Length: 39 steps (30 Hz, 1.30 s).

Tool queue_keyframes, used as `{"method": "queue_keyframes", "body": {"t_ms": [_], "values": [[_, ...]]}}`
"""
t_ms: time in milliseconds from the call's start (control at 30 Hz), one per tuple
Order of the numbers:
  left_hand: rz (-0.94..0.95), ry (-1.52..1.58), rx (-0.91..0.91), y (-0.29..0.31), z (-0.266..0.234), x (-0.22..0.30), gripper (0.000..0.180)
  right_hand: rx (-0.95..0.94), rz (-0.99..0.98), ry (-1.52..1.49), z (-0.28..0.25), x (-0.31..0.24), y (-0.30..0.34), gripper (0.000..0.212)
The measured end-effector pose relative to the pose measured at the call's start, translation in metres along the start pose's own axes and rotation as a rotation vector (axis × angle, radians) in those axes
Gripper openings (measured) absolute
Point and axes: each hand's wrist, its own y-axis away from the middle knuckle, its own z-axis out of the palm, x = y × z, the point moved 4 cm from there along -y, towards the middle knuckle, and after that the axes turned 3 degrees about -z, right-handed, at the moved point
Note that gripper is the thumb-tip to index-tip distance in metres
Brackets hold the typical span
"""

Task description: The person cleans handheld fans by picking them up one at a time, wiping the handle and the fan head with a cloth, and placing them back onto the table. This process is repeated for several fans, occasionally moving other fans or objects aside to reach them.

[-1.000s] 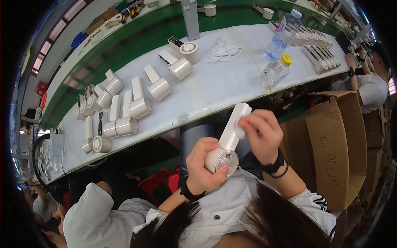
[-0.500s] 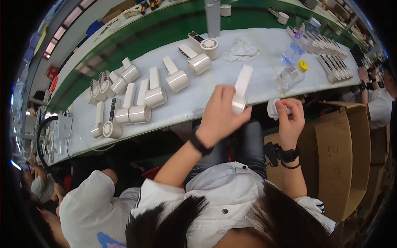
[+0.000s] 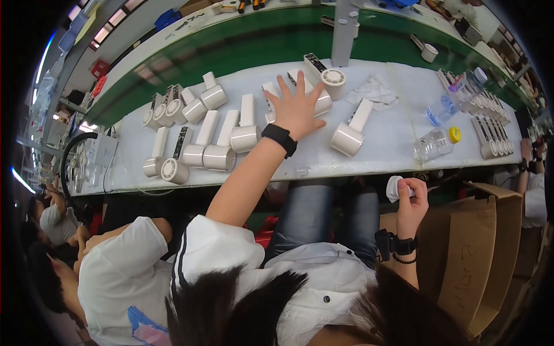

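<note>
Cardboard box (image 3: 470, 259) sat on your right, contents hidden, right hand (image 3: 414, 202) pinching a white wad (image 3: 393, 188), one white fan (image 3: 348, 139) lay apart on the bench (image 3: 389, 138), left hand (image 3: 297, 117) splayed wide nearby, couldn't tell what the yellow-capped bottle (image 3: 432, 146) held

The wad (image 3: 393, 188) pinched in the right hand (image 3: 412, 205) looks soft, white and matt, like cloth or tissue paper. Ahead and left of that grip, the fan-like unit (image 3: 348, 139) is smooth white plastic, its barrel glossy with a bright reflected streak. Beyond it, the crumpled sheet (image 3: 375, 92) is matt and creased, paper or thin cloth. Ahead and right, the yellow-capped bottle (image 3: 431, 146) is clear, shiny plastic. Lower right, the box (image 3: 470, 254) is dull brown cardboard; left of the grip, the trousers (image 3: 303, 209) look like faded matt denim.
</note>
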Motion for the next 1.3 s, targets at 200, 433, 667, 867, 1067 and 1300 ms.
{"method": "queue_keyframes", "body": {"t_ms": [200,433,667,867,1067,1300], "values": [[-0.074,0.085,-0.31,0.007,0.015,-0.027,0.062,-0.015,0.044,-0.078,0.01,0.002,0.002,0.007],[-0.033,-0.038,-0.238,0.026,0.014,-0.041,0.059,-0.015,0.062,-0.073,0.001,0.007,-0.005,0.009],[-0.132,-0.014,-0.305,0.033,0.0,-0.058,0.058,0.016,0.112,-0.123,0.001,0.014,-0.005,0.01],[-0.005,-0.124,-0.461,0.026,-0.021,-0.061,0.063,0.007,0.1,-0.129,0.007,0.009,-0.014,0.01],[0.229,0.057,-0.606,-0.05,-0.096,-0.06,0.07,0.042,0.099,-0.121,0.018,0.02,-0.034,0.008],[0.27,-0.132,-0.442,-0.251,0.028,-0.048,0.065,0.064,-0.202,0.156,0.035,0.024,-0.07,0.009]]}}
